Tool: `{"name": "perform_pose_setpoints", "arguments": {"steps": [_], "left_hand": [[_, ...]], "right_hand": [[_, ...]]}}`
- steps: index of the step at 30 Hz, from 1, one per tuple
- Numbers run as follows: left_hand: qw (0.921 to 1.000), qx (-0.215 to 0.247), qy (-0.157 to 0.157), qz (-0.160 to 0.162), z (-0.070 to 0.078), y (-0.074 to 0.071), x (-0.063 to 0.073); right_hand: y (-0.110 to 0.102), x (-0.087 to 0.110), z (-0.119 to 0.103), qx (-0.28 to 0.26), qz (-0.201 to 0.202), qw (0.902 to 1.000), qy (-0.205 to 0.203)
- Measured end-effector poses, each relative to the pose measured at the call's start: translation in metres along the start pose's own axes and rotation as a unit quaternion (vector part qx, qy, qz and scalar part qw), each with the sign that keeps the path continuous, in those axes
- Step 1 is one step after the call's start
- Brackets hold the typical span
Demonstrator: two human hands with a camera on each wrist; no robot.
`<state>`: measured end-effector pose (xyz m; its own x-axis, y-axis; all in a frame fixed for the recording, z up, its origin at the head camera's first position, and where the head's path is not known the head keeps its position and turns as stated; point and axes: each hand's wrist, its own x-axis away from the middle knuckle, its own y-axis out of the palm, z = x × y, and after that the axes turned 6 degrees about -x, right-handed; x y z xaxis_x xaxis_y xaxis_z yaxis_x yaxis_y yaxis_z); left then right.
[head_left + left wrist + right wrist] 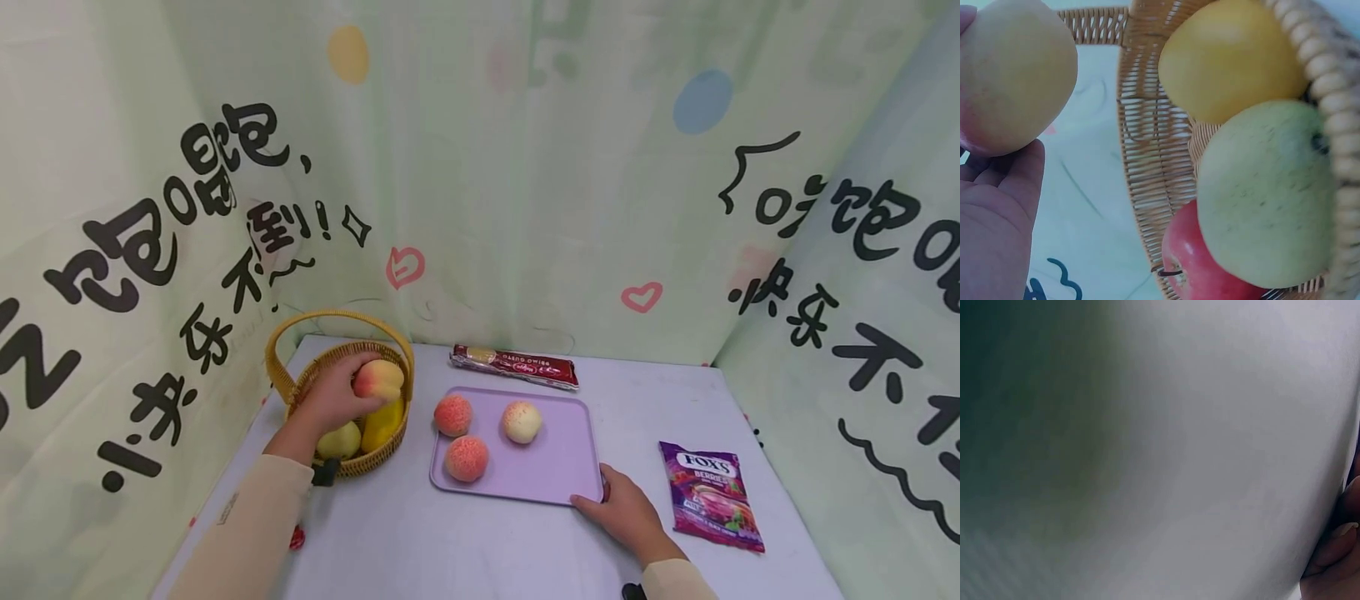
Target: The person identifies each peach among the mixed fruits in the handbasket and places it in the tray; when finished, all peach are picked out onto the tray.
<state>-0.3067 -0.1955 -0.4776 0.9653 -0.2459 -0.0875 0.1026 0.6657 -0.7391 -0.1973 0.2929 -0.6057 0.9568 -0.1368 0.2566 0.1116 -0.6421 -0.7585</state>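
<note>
My left hand holds a yellow-and-red peach over the wicker basket. The left wrist view shows this peach resting in the fingers, apart from the fruit below. Inside the basket lie a yellow fruit, a pale green fruit and a red apple. With thumb and fingers, my right hand grips the near right corner of a purple tray. Two pink peaches and a cream one sit on the tray. Only fingertips show in the right wrist view, beside a blurred pale surface.
Behind the tray lies a long dark red packet. A purple candy bag is to the right of my right hand. The basket's tall handle arches over it. A small red object lies near my left sleeve. Printed curtains enclose the table.
</note>
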Motion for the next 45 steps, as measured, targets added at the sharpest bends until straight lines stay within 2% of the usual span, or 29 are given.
{"name": "perform_pose_setpoints", "arguments": {"steps": [9, 18, 26, 34, 38, 45], "left_hand": [[0.9998, 0.004, -0.017, -0.002, 0.010, 0.010, 0.013], [0.9971, 0.072, -0.026, -0.004, 0.019, 0.021, 0.022], [0.9955, 0.094, -0.001, -0.004, 0.033, 0.025, 0.026], [0.9883, 0.151, 0.010, -0.020, 0.046, 0.040, 0.029], [0.9871, 0.156, 0.029, -0.022, 0.055, 0.049, 0.029], [0.9819, 0.170, 0.079, -0.025, 0.070, 0.060, 0.026]], "right_hand": [[-0.001, -0.001, 0.000, 0.002, 0.003, 1.0000, -0.004], [0.000, 0.002, -0.001, -0.006, 0.001, 1.0000, -0.001], [-0.001, 0.003, -0.003, -0.005, 0.003, 1.0000, 0.000], [0.000, 0.004, -0.003, -0.009, 0.001, 0.9999, 0.004], [0.000, 0.004, -0.003, -0.009, 0.002, 1.0000, 0.002], [0.000, 0.003, -0.002, -0.007, 0.005, 1.0000, -0.002]]}}
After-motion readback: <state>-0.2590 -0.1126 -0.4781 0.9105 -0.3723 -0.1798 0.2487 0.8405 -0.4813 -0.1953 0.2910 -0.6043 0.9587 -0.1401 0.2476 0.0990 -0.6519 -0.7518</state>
